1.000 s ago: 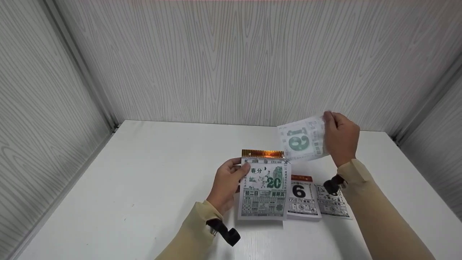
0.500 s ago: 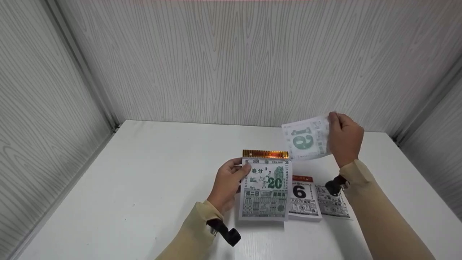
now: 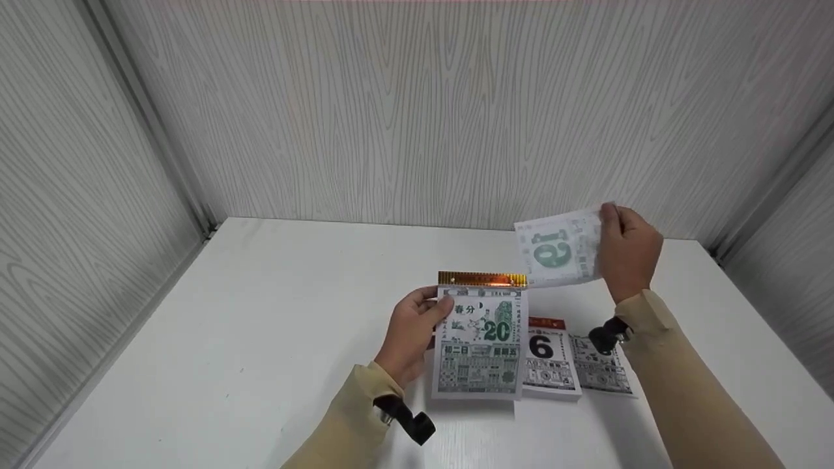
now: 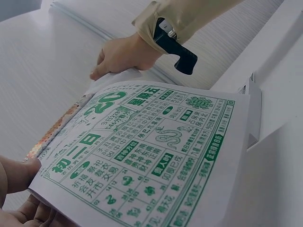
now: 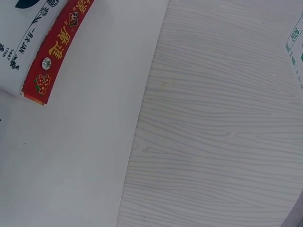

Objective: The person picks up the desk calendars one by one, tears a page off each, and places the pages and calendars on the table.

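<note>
My left hand grips the left edge of a tear-off calendar, thumb on its front. Its top page shows a green 20 beneath a shiny gold-and-red binding strip. In the left wrist view the thumb presses the pad's edge and the fingers lie behind. Up to the right, my right hand pinches a thin calendar page, turned sideways, whose green 19 shows reversed. That page's lower left corner lies by the strip's right end; I cannot tell whether they still join.
A second calendar pad with a black 6 and a red strip lies on the white table. Beside it lies a loose printed page, partly under my right wrist in view. A wood-grain panel stands behind the table.
My right hand has moved slightly to the right with the page. The calendar in my left hand has shifted a little to the right.
</note>
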Demonstrator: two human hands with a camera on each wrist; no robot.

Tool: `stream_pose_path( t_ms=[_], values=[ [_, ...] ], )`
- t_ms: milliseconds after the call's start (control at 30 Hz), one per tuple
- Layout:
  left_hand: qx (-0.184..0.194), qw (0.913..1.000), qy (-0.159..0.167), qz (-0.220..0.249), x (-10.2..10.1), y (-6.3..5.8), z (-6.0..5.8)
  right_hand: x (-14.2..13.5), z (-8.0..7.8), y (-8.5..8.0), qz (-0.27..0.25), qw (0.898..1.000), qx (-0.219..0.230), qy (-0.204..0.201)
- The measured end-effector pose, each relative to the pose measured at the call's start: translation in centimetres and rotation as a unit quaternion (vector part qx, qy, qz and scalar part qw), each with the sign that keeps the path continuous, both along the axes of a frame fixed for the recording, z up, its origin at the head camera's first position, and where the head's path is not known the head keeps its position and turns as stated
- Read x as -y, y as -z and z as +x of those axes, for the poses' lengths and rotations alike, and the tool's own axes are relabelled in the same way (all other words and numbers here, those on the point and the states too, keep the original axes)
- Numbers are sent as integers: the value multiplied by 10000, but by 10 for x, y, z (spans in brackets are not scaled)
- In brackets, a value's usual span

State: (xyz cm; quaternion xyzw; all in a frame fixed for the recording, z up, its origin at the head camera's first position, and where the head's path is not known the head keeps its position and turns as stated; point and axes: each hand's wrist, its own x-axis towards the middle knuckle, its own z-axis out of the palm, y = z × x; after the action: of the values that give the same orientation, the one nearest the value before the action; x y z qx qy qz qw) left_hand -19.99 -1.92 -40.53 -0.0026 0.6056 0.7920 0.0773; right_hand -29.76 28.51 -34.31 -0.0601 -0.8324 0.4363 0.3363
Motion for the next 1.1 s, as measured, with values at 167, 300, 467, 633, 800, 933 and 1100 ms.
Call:
stream_pose_path(
  t_ms=[167,300,467,633,800,933,1100],
  values=[
    [56,10000,-25,-18,1,0,-1,-10,1,1,-119,9998,-6,149],
    [81,9999,-50,-71,1,-1,-1,-17,2,3,-153,9996,-82,231],
    [50,9999,-114,-36,4,-1,-1,-20,4,7,-190,9995,-131,235],
    [-7,9998,-137,-113,6,-1,-1,-27,7,12,-268,9986,-393,240],
    [-4,9996,-169,-219,8,-2,-2,-32,12,21,-414,9975,-563,117],
    [29,9996,-186,-211,10,-3,-3,-32,20,29,-415,9969,-663,-13],
    [78,9997,-222,-103,12,-5,-3,-28,32,35,-559,9968,-542,-181]
  ],
)
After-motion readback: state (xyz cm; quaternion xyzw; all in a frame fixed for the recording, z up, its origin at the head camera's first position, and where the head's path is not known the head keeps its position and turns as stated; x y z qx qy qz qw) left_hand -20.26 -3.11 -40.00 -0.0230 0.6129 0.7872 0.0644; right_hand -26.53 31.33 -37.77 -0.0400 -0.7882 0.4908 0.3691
